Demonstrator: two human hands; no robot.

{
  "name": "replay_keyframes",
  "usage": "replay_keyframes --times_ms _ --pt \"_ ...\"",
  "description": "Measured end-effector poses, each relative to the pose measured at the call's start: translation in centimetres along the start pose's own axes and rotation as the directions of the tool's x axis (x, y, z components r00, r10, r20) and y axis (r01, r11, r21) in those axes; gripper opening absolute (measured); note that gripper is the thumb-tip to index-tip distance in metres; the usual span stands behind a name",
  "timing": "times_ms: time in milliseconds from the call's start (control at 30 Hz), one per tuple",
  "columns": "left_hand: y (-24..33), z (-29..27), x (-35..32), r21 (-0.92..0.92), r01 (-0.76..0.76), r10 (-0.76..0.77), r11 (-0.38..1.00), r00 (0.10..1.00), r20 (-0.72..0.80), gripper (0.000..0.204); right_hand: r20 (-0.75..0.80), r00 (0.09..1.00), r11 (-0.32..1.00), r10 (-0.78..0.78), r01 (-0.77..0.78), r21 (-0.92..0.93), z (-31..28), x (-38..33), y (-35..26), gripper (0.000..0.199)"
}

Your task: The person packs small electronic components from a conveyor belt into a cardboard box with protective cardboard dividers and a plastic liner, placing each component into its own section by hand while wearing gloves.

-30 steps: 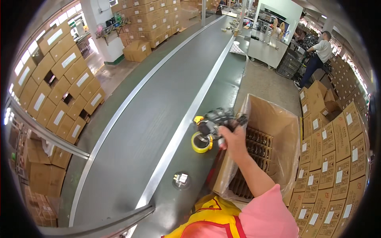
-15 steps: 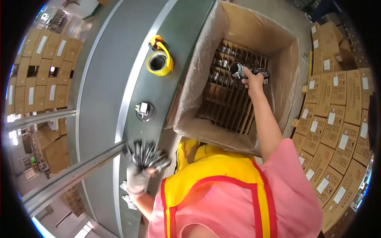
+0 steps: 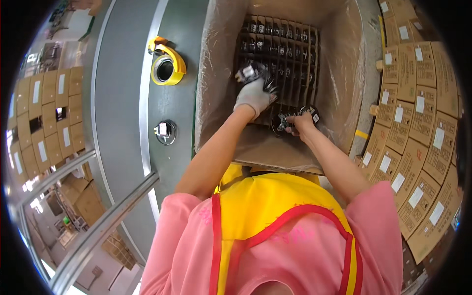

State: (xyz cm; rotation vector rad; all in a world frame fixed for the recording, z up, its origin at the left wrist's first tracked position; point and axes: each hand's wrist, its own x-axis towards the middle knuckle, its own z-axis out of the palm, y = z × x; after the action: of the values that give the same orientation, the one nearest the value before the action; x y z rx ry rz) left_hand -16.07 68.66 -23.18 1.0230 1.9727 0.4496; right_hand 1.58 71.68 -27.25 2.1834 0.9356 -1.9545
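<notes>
A deep, plastic-lined cardboard box stands in front of me, with cardboard dividers and several dark coiled pieces in their slots. My left hand, in a pale glove, is closed on a coiled black cord with a whitish block on it, above the left-hand slots. My bare right hand grips black coiled cords low over the near right part of the dividers. Which slots lie under my hands is hidden. A similar coil with a white block rests on the green surface to the left.
A yellow tape dispenser sits on the green surface beside a grey conveyor belt. Stacked cartons rise on the right, and more cartons stand far left. A metal rail crosses at lower left.
My left hand has moved from beside the conveyor into the box, holding a coiled cord. My right hand has come nearer to me, toward the box's near side. The view has shifted.
</notes>
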Motion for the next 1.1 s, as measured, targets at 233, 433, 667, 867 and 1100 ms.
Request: replay_keyframes --times_ms 233,433,667,867,1100 --pt "-10.7 7.7 0.0 -0.261 0.473 -0.441 0.842 0.881 0.173 0.036 -0.036 0.999 0.993 0.028 -0.024 0.113 -0.3 0.5 2.6 0.019" --pt "-7.8 6.4 -1.9 -0.489 0.616 -0.530 0.618 0.786 0.320 0.020 0.010 0.999 0.921 0.036 -0.037 0.388 1.0 1.7 3.9 0.014" --pt "-7.3 7.4 -1.4 -0.742 0.620 -0.465 0.257 0.752 0.467 0.028 0.289 0.952 0.809 -0.100 -0.091 0.581 1.3 2.4 4.5 0.017" --pt "-8.3 5.6 -1.1 -0.727 0.604 -0.647 0.327 0.704 0.294 0.021 0.202 0.976 0.872 0.085 -0.171 0.459 0.9 1.0 3.5 0.019" --pt "-8.5 5.5 -1.0 -0.717 0.608 -0.589 0.342 0.733 0.341 0.020 -0.139 0.990 0.968 0.032 0.004 0.250 -0.2 3.2 4.5 0.015"
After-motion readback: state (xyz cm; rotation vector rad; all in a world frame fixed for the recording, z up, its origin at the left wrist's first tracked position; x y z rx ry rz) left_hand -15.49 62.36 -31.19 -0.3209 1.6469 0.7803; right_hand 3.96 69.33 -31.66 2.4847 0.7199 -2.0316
